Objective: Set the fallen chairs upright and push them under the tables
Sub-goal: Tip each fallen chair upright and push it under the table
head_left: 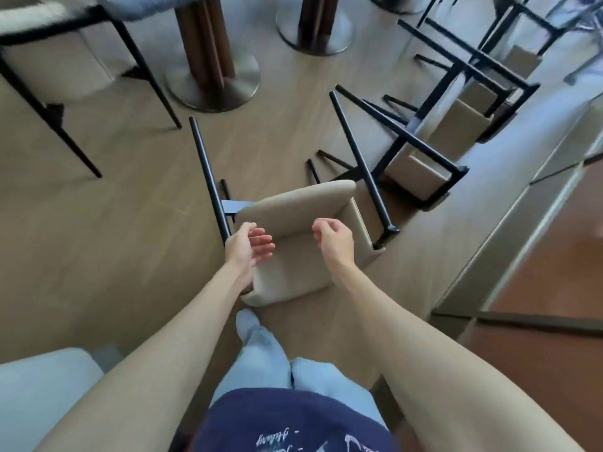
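A beige padded chair [293, 243] with black legs lies on its back on the wooden floor just in front of my feet, its legs pointing away from me. My left hand [249, 247] hovers over the chair's left edge, fingers apart and curled, holding nothing. My right hand [332, 239] hangs above the backrest, loosely curled and empty. Beyond it to the right, a second fallen chair [421, 171] and a third fallen chair [470, 109] lie in a row along the wall.
An upright cream chair [49, 60] stands at the far left. Two table pedestals with round metal bases [212, 83] [315, 31] rise at the top centre. A pale wall ledge [522, 197] runs along the right. A white seat [42, 386] sits at my near left.
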{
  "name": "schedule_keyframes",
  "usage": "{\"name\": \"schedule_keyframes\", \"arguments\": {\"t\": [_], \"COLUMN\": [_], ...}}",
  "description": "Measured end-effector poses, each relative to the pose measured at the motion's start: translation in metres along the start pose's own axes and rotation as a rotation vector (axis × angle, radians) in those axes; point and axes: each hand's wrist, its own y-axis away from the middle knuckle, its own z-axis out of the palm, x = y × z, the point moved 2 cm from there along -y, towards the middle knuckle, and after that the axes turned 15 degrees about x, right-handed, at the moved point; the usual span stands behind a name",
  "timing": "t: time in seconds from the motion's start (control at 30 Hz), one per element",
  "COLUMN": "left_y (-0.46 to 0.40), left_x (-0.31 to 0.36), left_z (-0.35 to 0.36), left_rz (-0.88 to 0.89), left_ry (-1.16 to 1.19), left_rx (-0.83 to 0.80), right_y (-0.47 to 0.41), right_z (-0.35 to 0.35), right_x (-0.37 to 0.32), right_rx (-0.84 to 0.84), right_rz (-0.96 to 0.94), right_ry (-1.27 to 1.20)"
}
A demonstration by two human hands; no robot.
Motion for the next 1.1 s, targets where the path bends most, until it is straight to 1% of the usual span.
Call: {"name": "schedule_keyframes", "arguments": {"t": [0.1, 0.17, 0.2, 0.3, 0.4, 0.47, 0.53, 0.63, 0.7, 0.87, 1.0, 1.1], "left_y": [-0.017, -0.025, -0.026, -0.033, -0.042, -0.046, -0.055, -0.064, -0.084, -0.179, -0.252, -0.299], "left_x": [-0.012, -0.030, -0.040, -0.089, -0.144, -0.184, -0.212, -0.248, -0.262, -0.305, -0.356, -0.410], "left_z": [-0.004, -0.011, -0.016, -0.027, -0.024, -0.015, 0.002, 0.038, 0.061, 0.102, 0.123, 0.133], "left_rz": [-0.008, -0.043, -0.076, -0.238, -0.369, -0.415, -0.447, -0.524, -0.520, -0.528, -0.554, -0.595], "left_ry": [-0.022, -0.037, -0.038, 0.090, 0.173, 0.232, 0.295, 0.354, 0.393, 0.355, 0.324, 0.327], "left_rx": [0.031, 0.086, 0.114, 0.213, 0.316, 0.418, 0.454, 0.454, 0.445, 0.395, 0.413, 0.400], "right_y": [-0.012, -0.023, -0.025, -0.039, -0.060, -0.076, -0.099, -0.138, -0.167, -0.231, -0.276, -0.306], "right_z": [0.001, -0.001, -0.003, 0.000, 0.017, 0.031, 0.046, 0.046, 0.046, 0.073, 0.094, 0.106], "right_x": [0.021, 0.041, 0.053, 0.096, 0.150, 0.185, 0.212, 0.234, 0.247, 0.297, 0.367, 0.437], "right_rx": [-0.050, -0.050, -0.048, -0.093, -0.212, -0.325, -0.414, -0.395, -0.382, -0.363, -0.336, -0.323], "right_rz": [-0.030, 0.013, 0.047, 0.143, 0.223, 0.241, 0.270, 0.301, 0.314, 0.351, 0.477, 0.594], "right_ry": [0.094, 0.191, 0.218, 0.310, 0.370, 0.433, 0.452, 0.463, 0.458, 0.436, 0.428, 0.411]}}
